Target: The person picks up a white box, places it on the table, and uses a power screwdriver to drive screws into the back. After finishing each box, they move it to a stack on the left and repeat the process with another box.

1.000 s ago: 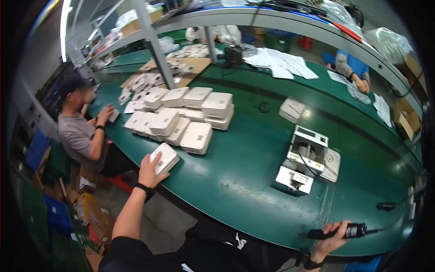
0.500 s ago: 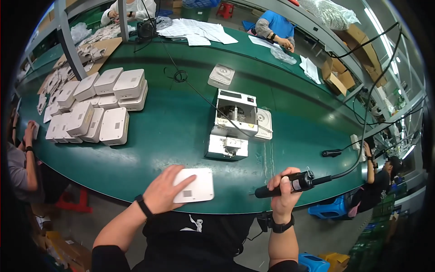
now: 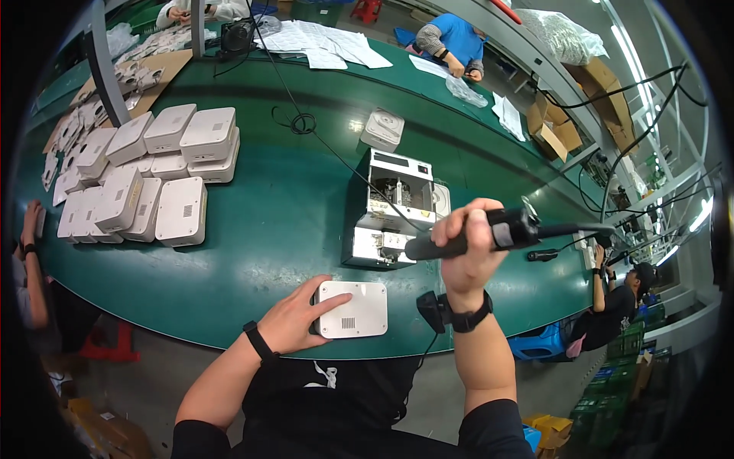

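My left hand (image 3: 294,320) rests on the left end of a flat white plastic casing (image 3: 353,309) that lies on the near edge of the green bench (image 3: 290,222). My right hand (image 3: 468,249) is closed around a black electric screwdriver (image 3: 489,233), held level above the bench just right of the casing, its cable running off to the right. Behind the casing stands a white screw-feeder machine (image 3: 397,206).
A stack of several white casings (image 3: 153,176) lies at the left of the bench. A single white casing (image 3: 382,128) and a coiled black cable (image 3: 302,122) lie farther back. Other people work at the left edge, the far side and the right.
My left hand has brought the white casing from the pile at the left to the near edge in front of me. My right hand has lifted the screwdriver up over the bench.
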`<action>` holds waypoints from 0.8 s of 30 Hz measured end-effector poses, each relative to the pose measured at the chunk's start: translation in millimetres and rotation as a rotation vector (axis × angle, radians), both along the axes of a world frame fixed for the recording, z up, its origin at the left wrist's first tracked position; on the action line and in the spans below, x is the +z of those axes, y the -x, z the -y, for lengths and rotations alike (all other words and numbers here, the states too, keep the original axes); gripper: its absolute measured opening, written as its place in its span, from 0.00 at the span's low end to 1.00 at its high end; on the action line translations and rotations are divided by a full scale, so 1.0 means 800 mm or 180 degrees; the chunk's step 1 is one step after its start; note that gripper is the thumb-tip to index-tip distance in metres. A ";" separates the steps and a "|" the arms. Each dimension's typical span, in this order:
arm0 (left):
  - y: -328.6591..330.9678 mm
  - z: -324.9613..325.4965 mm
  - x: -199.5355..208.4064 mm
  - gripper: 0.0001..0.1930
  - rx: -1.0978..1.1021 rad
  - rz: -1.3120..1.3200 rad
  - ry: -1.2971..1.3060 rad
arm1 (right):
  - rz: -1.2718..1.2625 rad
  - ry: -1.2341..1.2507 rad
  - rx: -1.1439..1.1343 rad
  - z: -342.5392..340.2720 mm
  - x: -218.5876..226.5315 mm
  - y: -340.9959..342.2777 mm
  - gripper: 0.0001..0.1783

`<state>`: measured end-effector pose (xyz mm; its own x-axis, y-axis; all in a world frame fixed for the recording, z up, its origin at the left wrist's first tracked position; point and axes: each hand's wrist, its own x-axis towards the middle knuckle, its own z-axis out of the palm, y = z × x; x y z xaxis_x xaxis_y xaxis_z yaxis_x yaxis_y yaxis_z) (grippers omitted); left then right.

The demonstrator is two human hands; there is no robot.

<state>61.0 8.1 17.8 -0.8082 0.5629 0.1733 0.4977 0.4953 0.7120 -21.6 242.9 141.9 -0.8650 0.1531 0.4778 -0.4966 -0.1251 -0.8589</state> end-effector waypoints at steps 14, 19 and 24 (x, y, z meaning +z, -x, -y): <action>0.028 -0.015 -0.004 0.40 -0.0012 0.0132 -0.0189 | 0.0207 -0.0127 0.0229 -0.013 -0.009 -0.040 0.11; 0.027 -0.015 -0.004 0.41 0.0025 0.0189 -0.0161 | 0.0142 -0.0226 0.0170 -0.018 -0.019 -0.041 0.12; 0.026 -0.018 -0.006 0.42 0.0047 0.0147 -0.0136 | 0.0208 -0.0205 0.0155 -0.018 -0.042 -0.036 0.10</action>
<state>39.9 22.2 13.1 -0.8240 0.5437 0.1593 0.4567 0.4710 0.7547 7.0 257.3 108.0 -0.9003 0.0808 0.4277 -0.4339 -0.0912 -0.8963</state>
